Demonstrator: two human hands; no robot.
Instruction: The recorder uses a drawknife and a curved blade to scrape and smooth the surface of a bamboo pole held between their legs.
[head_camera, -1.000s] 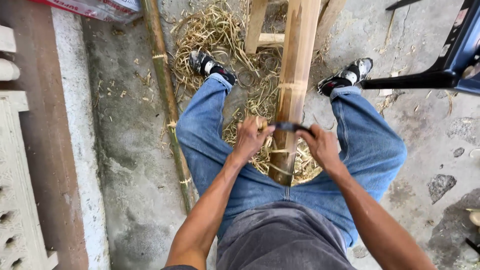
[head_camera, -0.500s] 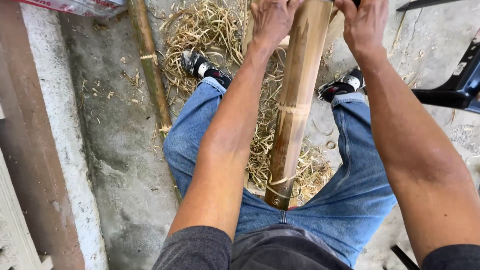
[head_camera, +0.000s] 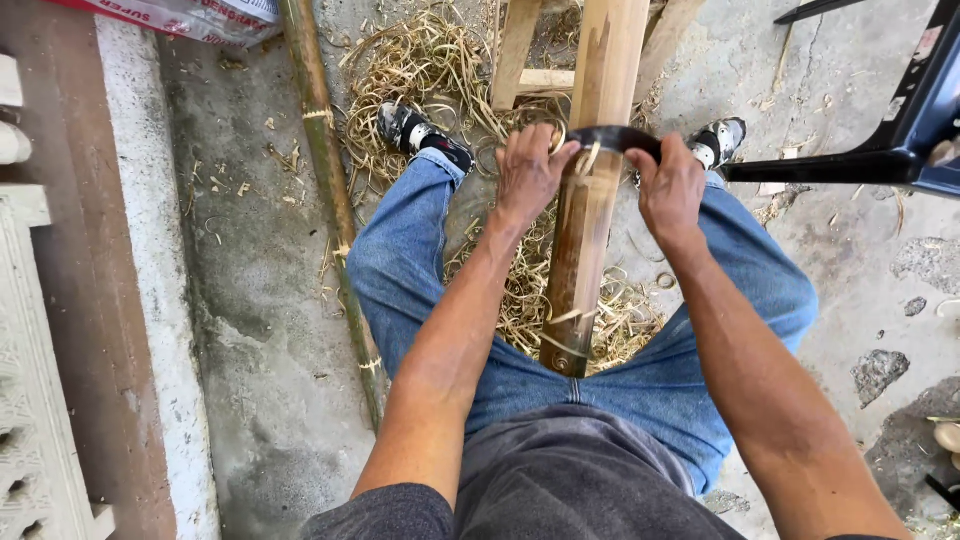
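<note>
A thick bamboo pole (head_camera: 585, 230) runs from between my knees up and away, its near end resting against my lap. Across it lies a dark curved drawknife blade (head_camera: 615, 138). My left hand (head_camera: 528, 172) grips the blade's left end, my right hand (head_camera: 668, 185) grips its right end, both fists closed. A thin strip of bamboo skin curls up under the blade. Pale shavings (head_camera: 430, 70) are heaped on the concrete between my feet.
A slim green bamboo pole (head_camera: 330, 190) lies on the floor to the left. A wooden frame (head_camera: 525, 60) props the thick pole at the top. A dark metal chair leg (head_camera: 880, 150) stands at the right, a pale concrete block (head_camera: 30, 330) at the left.
Half a second ago both hands were stretched far up the pole; they have since pulled the blade back toward me to mid-pole, peeling skin.
</note>
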